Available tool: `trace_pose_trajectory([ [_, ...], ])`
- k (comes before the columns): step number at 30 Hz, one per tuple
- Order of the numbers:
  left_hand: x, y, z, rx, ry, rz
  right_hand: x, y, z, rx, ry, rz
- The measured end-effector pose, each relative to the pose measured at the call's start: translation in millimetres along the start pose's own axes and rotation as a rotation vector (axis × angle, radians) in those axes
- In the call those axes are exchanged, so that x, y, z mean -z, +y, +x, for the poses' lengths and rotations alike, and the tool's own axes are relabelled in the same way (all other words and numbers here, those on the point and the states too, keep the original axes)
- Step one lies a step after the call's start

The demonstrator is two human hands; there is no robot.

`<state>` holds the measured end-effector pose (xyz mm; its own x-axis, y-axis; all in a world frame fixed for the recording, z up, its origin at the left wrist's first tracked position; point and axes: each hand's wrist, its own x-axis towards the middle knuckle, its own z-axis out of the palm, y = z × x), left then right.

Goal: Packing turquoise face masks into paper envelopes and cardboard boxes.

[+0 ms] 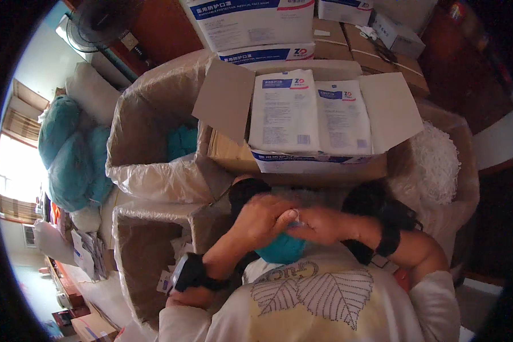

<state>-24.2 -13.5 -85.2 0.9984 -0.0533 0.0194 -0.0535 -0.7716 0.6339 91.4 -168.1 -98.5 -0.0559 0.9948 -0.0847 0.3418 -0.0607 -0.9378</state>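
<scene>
Teal, soft-looking material (280, 249) is hanging just below the two hands, at six o'clock from where they are meeting, in front of a cream shirt (336, 296). The left hand (262, 218) is coming in from eight o'clock and the right hand (325, 226) from four o'clock; their fingers are curling inward and pressing close together, with a small pale bit (294, 216) showing between them. Blur and overlap are hiding the fingertips, so I cannot tell which hand is pinching the teal material, or how firmly. At twelve o'clock an open carton (313, 165) is holding upright white packs (282, 114). At ten o'clock a plastic-lined box (154, 179) is holding a teal heap (182, 142), while at two o'clock a pile of white strands (436, 162) is resting against a lined wall (465, 165)
</scene>
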Motion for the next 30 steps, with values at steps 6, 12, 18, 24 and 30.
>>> trace_pose_trajectory([
  [6,-43,-20,-20,0.341,-0.044,-0.579,7,-1,-29,-0.144,-0.226,0.201],
  [12,-51,-8,-20,0.411,0.307,-0.621,15,4,-24,-0.482,0.117,-0.616],
  [18,-127,-35,-31,0.681,0.222,-1.011,-42,24,19,0.008,0.566,0.771],
  [24,-121,5,-44,0.470,0.145,-0.464,-17,-33,-50,-0.640,0.284,1.102],
  [30,-108,21,-30,0.435,0.069,-0.555,9,-58,-76,-0.576,0.132,0.737],
])
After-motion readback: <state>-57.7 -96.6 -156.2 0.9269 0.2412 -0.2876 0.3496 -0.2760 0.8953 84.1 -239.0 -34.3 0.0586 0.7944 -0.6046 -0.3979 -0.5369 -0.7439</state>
